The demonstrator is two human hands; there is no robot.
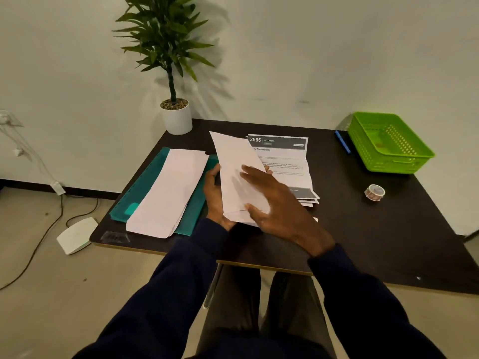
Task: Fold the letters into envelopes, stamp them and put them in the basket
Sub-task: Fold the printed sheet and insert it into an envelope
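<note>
My left hand (216,200) grips a long white envelope (234,161) from below and behind, holding it tilted above the dark table (363,229). Over the envelope's lower half lies my right hand (280,206), fingers spread and fairly straight, thumb at the envelope's lower edge. A stack of printed letters (290,161) rests on the table just behind the envelope, partly hidden by it. To the left, a pile of white envelopes (168,193) lies on a teal folder (140,195). The green basket (388,143) stands at the far right corner, with a roll of stamps (374,192) in front of it.
A potted plant in a white pot (177,117) stands at the table's far left corner. A blue pen (342,142) lies left of the basket. On the floor at left are a white device (76,235) and cables.
</note>
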